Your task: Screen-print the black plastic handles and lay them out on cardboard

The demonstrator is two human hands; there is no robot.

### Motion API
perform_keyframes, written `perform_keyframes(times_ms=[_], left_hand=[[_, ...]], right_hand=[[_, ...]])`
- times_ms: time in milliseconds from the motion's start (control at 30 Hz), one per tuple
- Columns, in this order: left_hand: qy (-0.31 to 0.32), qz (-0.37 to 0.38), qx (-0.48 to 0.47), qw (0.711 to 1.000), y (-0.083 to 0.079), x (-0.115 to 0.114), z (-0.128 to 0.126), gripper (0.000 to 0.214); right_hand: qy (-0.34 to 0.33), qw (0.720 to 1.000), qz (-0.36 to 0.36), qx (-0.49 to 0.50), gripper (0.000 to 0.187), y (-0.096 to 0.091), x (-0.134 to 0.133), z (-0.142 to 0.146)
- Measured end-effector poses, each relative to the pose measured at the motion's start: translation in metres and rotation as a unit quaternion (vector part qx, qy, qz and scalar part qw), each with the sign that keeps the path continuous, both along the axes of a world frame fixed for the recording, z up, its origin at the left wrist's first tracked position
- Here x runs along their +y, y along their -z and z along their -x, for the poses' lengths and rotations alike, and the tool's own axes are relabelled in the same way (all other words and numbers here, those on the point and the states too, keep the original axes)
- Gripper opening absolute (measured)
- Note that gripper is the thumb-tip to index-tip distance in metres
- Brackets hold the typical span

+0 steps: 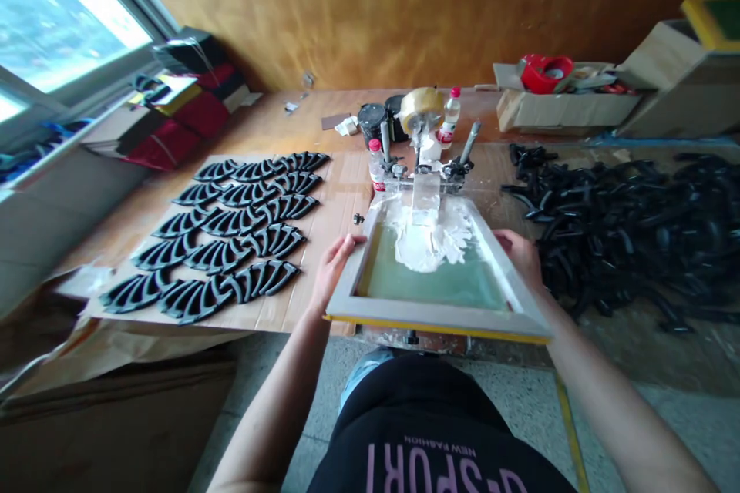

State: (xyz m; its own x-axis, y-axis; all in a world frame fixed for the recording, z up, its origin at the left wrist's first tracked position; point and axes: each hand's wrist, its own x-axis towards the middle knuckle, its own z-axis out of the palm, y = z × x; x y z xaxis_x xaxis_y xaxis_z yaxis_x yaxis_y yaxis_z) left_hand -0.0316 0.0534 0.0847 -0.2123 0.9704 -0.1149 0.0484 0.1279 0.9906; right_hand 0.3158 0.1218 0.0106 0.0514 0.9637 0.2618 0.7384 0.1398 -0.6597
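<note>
A screen printing frame (341,308) with a greenish mesh is held in a clamp stand (456,169) on the bench, its near edge towards me. White ink (425,250) is smeared over the far half of the mesh, where a squeegee (426,196) rests. My left hand (332,269) is closed at the frame's left side, fingers together against its edge. On the opposite side my right hand (520,256) grips the right edge; some of its fingers are hidden by the frame. What lies beneath the frame cannot be seen.
Rows of black fan-shaped parts (225,219) lie on cardboard (341,208) at left. A heap of black curved parts (624,223) covers the right. Bottles (451,119), dark jars (371,122) and a tape roll (422,109) stand behind the clamp. An open carton (566,109) sits farther right.
</note>
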Motion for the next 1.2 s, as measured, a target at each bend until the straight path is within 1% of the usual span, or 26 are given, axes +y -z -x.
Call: perform_keyframes(times_ms=[33, 67, 100, 167, 200, 233, 300, 367, 400, 433, 500, 600, 633, 667, 700, 767, 800, 833, 867, 933, 967, 1000, 1033, 1067, 1133, 1200], left_hand=[[0.015, 0.045, 0.007, 0.999, 0.013, -0.009, 0.004, 0.045], [0.023, 0.08, 0.006, 0.997, 0.026, -0.016, 0.005, 0.048], [0.025, 0.105, -0.001, 0.994, 0.04, -0.021, 0.005, 0.056], [0.019, 0.131, -0.014, 0.991, 0.067, -0.024, 0.002, 0.071], [0.014, 0.136, -0.013, 0.991, 0.079, -0.023, 0.0, 0.075], [0.009, 0.137, -0.008, 0.99, 0.091, -0.021, -0.001, 0.076], [0.007, 0.134, 0.01, 0.991, 0.109, -0.016, -0.001, 0.074], [0.013, 0.129, 0.031, 0.991, 0.123, -0.013, 0.003, 0.071], [0.019, 0.13, 0.036, 0.991, 0.128, -0.013, 0.005, 0.069], [0.024, 0.131, 0.038, 0.99, 0.132, -0.013, 0.008, 0.068], [0.032, 0.133, 0.037, 0.99, 0.137, -0.014, 0.011, 0.066], [0.03, 0.129, 0.032, 0.991, 0.14, -0.015, 0.012, 0.063], [0.026, 0.129, 0.033, 0.991, 0.14, -0.016, 0.011, 0.063], [0.021, 0.131, 0.033, 0.991, 0.139, -0.016, 0.011, 0.063], [0.017, 0.134, 0.031, 0.99, 0.137, -0.016, 0.01, 0.063], [0.014, 0.138, 0.023, 0.99, 0.134, -0.015, 0.009, 0.064], [0.014, 0.139, 0.019, 0.99, 0.132, -0.015, 0.008, 0.065], [0.014, 0.141, 0.015, 0.99, 0.129, -0.015, 0.008, 0.065], [0.014, 0.143, 0.014, 0.99, 0.127, -0.016, 0.007, 0.066], [0.01, 0.148, 0.013, 0.989, 0.12, -0.016, 0.006, 0.068], [0.01, 0.151, 0.01, 0.988, 0.116, -0.016, 0.005, 0.069], [0.012, 0.153, 0.004, 0.988, 0.111, -0.017, 0.005, 0.07], [0.016, 0.155, -0.004, 0.988, 0.105, -0.017, 0.005, 0.072], [0.02, 0.157, -0.012, 0.987, 0.097, -0.018, 0.004, 0.074], [0.024, 0.158, -0.021, 0.987, 0.079, -0.021, 0.004, 0.079], [0.018, 0.146, -0.024, 0.989, 0.058, -0.022, 0.004, 0.078]], right_hand=[[-0.008, 1.0, -0.018, 0.002, 0.032, -0.006, 0.007, 0.006], [-0.027, 0.999, -0.044, -0.001, 0.034, -0.013, 0.012, 0.017], [-0.053, 0.996, -0.073, -0.011, 0.038, -0.02, 0.018, 0.031], [-0.105, 0.985, -0.119, -0.06, 0.048, -0.032, 0.027, 0.066], [-0.122, 0.98, -0.122, -0.094, 0.049, -0.036, 0.03, 0.083], [-0.134, 0.976, -0.11, -0.13, 0.046, -0.039, 0.033, 0.098], [-0.163, 0.967, -0.055, -0.189, 0.031, -0.038, 0.033, 0.117], [-0.206, 0.952, -0.005, -0.228, 0.016, -0.033, 0.024, 0.121], [-0.232, 0.942, 0.006, -0.242, 0.012, -0.03, 0.016, 0.119], [-0.264, 0.931, 0.005, -0.253, 0.013, -0.027, 0.006, 0.114], [-0.343, 0.902, -0.019, -0.262, 0.022, -0.024, -0.013, 0.101], [-0.464, 0.852, -0.047, -0.237, 0.026, -0.026, -0.03, 0.085], [-0.481, 0.846, -0.047, -0.226, 0.024, -0.027, -0.031, 0.083], [-0.479, 0.849, -0.046, -0.218, 0.022, -0.027, -0.03, 0.083], [-0.461, 0.86, -0.049, -0.212, 0.02, -0.026, -0.029, 0.084], [-0.401, 0.888, -0.075, -0.211, 0.02, -0.02, -0.03, 0.089], [-0.379, 0.895, -0.095, -0.214, 0.021, -0.016, -0.033, 0.091], [-0.372, 0.895, -0.113, -0.219, 0.023, -0.012, -0.037, 0.092], [-0.381, 0.889, -0.125, -0.221, 0.024, -0.009, -0.042, 0.092], [-0.41, 0.877, -0.121, -0.217, 0.021, -0.007, -0.05, 0.091], [-0.413, 0.88, -0.108, -0.208, 0.018, -0.009, -0.05, 0.092], [-0.403, 0.889, -0.093, -0.197, 0.015, -0.013, -0.047, 0.094], [-0.381, 0.903, -0.081, -0.182, 0.014, -0.019, -0.04, 0.097], [-0.352, 0.919, -0.072, -0.166, 0.018, -0.026, -0.03, 0.102], [-0.287, 0.946, -0.061, -0.135, 0.035, -0.043, -0.003, 0.109], [-0.227, 0.965, -0.053, -0.117, 0.051, -0.059, 0.028, 0.106]])
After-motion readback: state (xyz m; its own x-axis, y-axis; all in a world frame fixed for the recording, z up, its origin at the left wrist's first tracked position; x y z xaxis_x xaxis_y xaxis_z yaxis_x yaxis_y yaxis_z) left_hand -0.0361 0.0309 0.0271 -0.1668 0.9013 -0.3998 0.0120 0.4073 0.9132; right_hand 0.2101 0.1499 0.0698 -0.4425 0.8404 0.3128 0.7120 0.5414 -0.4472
